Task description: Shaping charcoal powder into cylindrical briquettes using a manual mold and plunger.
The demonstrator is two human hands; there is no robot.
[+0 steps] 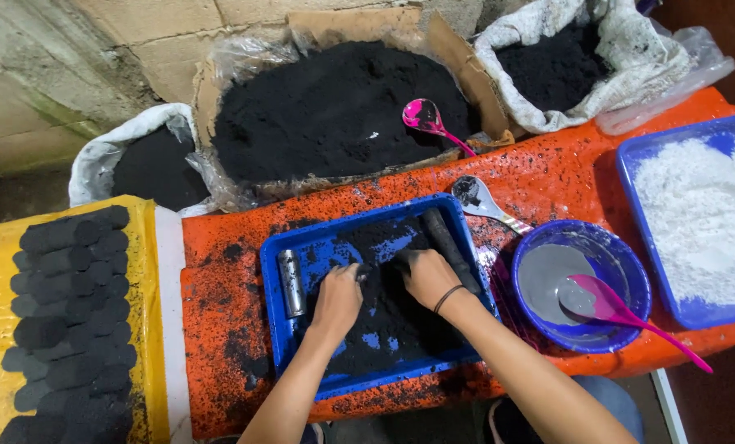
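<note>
Head view: both hands, left (337,298) and right (426,275), loose-gripped, fingers in black powder (384,321), blue tray (301,247).

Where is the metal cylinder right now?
In the head view, the metal cylinder lies inside the blue tray, along its left wall, just left of the left hand.

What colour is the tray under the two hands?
Blue tray, dusted with black powder; head view.

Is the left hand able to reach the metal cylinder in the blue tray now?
Probably yes: the left hand rests in the black powder beside the metal cylinder, with nothing between them.
</note>
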